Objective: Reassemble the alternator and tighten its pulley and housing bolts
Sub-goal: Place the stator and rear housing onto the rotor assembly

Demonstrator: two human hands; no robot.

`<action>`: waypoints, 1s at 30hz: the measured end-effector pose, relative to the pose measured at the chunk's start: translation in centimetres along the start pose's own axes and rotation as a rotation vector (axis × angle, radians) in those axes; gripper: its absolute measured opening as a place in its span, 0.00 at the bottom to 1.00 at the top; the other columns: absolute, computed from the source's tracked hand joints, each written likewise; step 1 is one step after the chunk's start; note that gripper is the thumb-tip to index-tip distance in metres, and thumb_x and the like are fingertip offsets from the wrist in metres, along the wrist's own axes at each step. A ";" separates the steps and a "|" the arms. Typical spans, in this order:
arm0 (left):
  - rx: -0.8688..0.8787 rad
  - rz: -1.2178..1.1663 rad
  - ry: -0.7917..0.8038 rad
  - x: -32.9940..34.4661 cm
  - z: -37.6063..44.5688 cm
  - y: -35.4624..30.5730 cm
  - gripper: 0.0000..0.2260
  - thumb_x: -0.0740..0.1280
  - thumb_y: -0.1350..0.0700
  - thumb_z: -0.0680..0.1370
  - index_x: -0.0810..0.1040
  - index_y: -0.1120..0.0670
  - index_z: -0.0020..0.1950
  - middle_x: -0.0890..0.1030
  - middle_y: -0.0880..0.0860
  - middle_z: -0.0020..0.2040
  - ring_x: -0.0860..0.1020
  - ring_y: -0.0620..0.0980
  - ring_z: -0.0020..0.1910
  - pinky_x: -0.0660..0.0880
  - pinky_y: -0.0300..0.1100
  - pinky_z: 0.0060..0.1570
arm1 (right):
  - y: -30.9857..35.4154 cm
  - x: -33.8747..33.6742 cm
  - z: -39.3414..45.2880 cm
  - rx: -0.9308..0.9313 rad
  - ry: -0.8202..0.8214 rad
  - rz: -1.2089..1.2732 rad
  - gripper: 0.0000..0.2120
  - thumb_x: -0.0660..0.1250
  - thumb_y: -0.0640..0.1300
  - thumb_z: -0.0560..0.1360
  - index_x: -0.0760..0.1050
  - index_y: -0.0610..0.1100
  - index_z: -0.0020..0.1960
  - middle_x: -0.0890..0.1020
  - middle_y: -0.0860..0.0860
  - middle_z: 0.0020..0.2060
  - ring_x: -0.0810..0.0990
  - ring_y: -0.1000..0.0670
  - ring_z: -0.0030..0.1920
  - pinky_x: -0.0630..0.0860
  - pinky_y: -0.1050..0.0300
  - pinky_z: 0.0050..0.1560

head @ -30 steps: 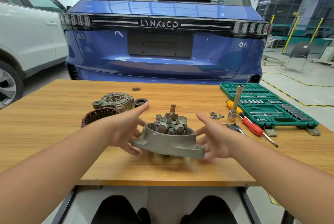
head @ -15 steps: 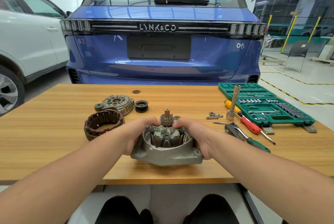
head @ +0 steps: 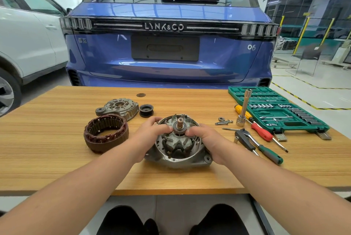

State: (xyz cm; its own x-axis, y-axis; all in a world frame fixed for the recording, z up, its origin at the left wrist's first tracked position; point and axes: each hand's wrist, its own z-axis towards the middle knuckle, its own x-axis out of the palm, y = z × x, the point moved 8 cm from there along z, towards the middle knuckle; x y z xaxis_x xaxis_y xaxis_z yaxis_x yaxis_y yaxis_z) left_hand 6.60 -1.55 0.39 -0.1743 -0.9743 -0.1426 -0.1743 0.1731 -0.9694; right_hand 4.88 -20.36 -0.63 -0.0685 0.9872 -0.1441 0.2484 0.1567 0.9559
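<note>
Alternator housing with its rotor sat at the middle of the table, both the left hand and right hand gripping it; it looked heavy and hard, best held by its thick rim.

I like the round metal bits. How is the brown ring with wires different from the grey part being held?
The brown ring is an open hoop wound with coppery wire; the grey part is a bare metal bowl with a rotor inside. The ring lies untouched on the table; the grey part is gripped by the left hand and right hand. Both are round.
</note>
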 end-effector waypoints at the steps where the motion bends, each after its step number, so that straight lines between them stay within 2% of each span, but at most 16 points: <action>1: 0.017 0.019 0.008 0.0 0.0 0.0 0.32 0.75 0.44 0.62 0.74 0.44 0.67 0.84 0.56 0.57 0.84 0.59 0.55 0.79 0.58 0.57 | 0.1 -0.1 0.2 -0.035 0.010 -0.013 0.38 0.75 0.58 0.51 0.77 0.51 0.61 0.88 0.48 0.48 0.87 0.44 0.48 0.80 0.50 0.45; 3: 0.048 0.039 0.029 0.0 0.2 0.2 0.32 0.76 0.44 0.63 0.73 0.42 0.66 0.84 0.55 0.57 0.85 0.58 0.53 0.81 0.61 0.57 | 0.1 0.0 0.3 -0.088 0.040 -0.012 0.38 0.76 0.56 0.53 0.76 0.52 0.62 0.88 0.49 0.47 0.88 0.45 0.46 0.80 0.52 0.41; 7: 0.073 0.004 0.028 0.1 -0.2 0.2 0.34 0.77 0.42 0.60 0.74 0.40 0.65 0.85 0.53 0.56 0.87 0.52 0.47 0.84 0.50 0.42 | 0.0 -0.1 0.6 -0.152 0.063 -0.013 0.36 0.76 0.56 0.55 0.76 0.51 0.62 0.88 0.48 0.49 0.88 0.46 0.48 0.81 0.51 0.45; 9: 0.080 0.001 0.016 0.1 -0.4 0.2 0.34 0.77 0.40 0.59 0.74 0.39 0.64 0.85 0.52 0.56 0.87 0.52 0.48 0.83 0.50 0.42 | 0.2 -0.1 0.4 -0.190 0.074 -0.041 0.33 0.75 0.57 0.59 0.76 0.52 0.63 0.87 0.50 0.51 0.87 0.50 0.49 0.79 0.55 0.45; 12: 0.065 0.000 0.019 0.0 -0.6 0.5 0.35 0.77 0.40 0.61 0.73 0.39 0.67 0.85 0.52 0.56 0.87 0.52 0.49 0.84 0.54 0.48 | 0.1 0.0 -0.1 -0.243 0.086 -0.067 0.25 0.72 0.57 0.67 0.76 0.56 0.63 0.87 0.58 0.50 0.85 0.58 0.48 0.78 0.66 0.41; 14: 0.042 0.015 0.035 -0.1 -0.7 0.6 0.38 0.78 0.40 0.63 0.71 0.41 0.72 0.82 0.53 0.62 0.84 0.55 0.58 0.80 0.60 0.60 | 0.0 0.1 -0.5 -0.268 0.078 -0.061 0.22 0.71 0.56 0.69 0.76 0.56 0.62 0.86 0.62 0.49 0.84 0.62 0.48 0.77 0.71 0.39; 16: 0.005 -0.003 0.057 -0.5 -0.9 0.8 0.38 0.76 0.39 0.65 0.70 0.43 0.74 0.78 0.53 0.68 0.77 0.57 0.67 0.72 0.61 0.69 | 0.2 0.2 -0.8 -0.272 0.082 -0.089 0.21 0.70 0.60 0.69 0.75 0.59 0.61 0.85 0.65 0.50 0.83 0.64 0.48 0.77 0.70 0.41; 18: 0.029 0.001 0.057 -1.3 -1.3 0.5 0.33 0.74 0.39 0.68 0.73 0.43 0.71 0.78 0.50 0.67 0.75 0.55 0.69 0.70 0.57 0.70 | 0.1 -0.1 -1.0 -0.268 0.074 -0.126 0.24 0.69 0.68 0.66 0.73 0.63 0.60 0.83 0.70 0.50 0.81 0.68 0.49 0.73 0.65 0.47; 20: 0.163 0.147 -0.048 -3.4 -1.5 -0.5 0.24 0.74 0.40 0.75 0.74 0.44 0.68 0.78 0.44 0.63 0.75 0.51 0.67 0.72 0.52 0.66 | 0.0 -0.8 -1.0 -0.271 0.015 -0.141 0.33 0.65 0.77 0.62 0.71 0.64 0.63 0.79 0.72 0.52 0.77 0.67 0.53 0.69 0.60 0.53; 22: 0.302 0.462 -0.269 -6.4 -1.8 -1.3 0.22 0.74 0.44 0.77 0.74 0.47 0.68 0.76 0.42 0.60 0.75 0.46 0.61 0.72 0.45 0.60 | -0.3 -1.4 -1.0 -0.274 -0.057 -0.120 0.39 0.61 0.80 0.61 0.68 0.63 0.66 0.73 0.70 0.54 0.72 0.64 0.56 0.68 0.56 0.56; 24: 0.378 0.771 -0.456 -8.1 -2.7 -1.7 0.23 0.74 0.47 0.77 0.75 0.52 0.70 0.75 0.46 0.62 0.74 0.47 0.59 0.73 0.44 0.58 | -0.9 -1.6 -1.0 -0.269 -0.101 -0.059 0.37 0.59 0.80 0.62 0.68 0.61 0.64 0.73 0.70 0.54 0.71 0.65 0.55 0.66 0.54 0.59; 27: 0.538 1.154 -0.565 -7.5 -3.8 -1.6 0.23 0.74 0.48 0.76 0.78 0.53 0.69 0.77 0.50 0.67 0.74 0.52 0.66 0.72 0.52 0.61 | -1.7 -1.5 -1.3 -0.269 -0.154 -0.028 0.31 0.58 0.77 0.67 0.69 0.61 0.63 0.74 0.70 0.53 0.71 0.68 0.54 0.66 0.58 0.58; 28: 0.540 1.246 -0.603 -7.4 -3.9 -1.5 0.24 0.74 0.47 0.75 0.77 0.51 0.70 0.77 0.49 0.68 0.73 0.52 0.68 0.69 0.54 0.62 | -1.8 -1.4 -1.4 -0.273 -0.165 -0.044 0.30 0.57 0.76 0.68 0.69 0.60 0.63 0.74 0.70 0.53 0.71 0.68 0.54 0.66 0.60 0.56; 30: 0.339 1.326 -0.638 -8.6 -3.5 -0.7 0.29 0.71 0.42 0.76 0.69 0.47 0.74 0.73 0.47 0.71 0.69 0.51 0.71 0.64 0.58 0.65 | -1.8 -1.3 -1.6 -0.275 -0.170 -0.069 0.29 0.56 0.75 0.70 0.68 0.60 0.64 0.73 0.70 0.52 0.70 0.69 0.53 0.65 0.62 0.54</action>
State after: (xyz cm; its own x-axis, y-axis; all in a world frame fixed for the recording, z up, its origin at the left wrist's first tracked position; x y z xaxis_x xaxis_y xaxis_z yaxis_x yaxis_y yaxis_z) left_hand 4.83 7.23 2.98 0.4322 -0.0559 -0.9000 0.0076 0.9983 -0.0583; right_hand 2.99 -21.94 -1.75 0.0921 0.9691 -0.2290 -0.0234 0.2320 0.9724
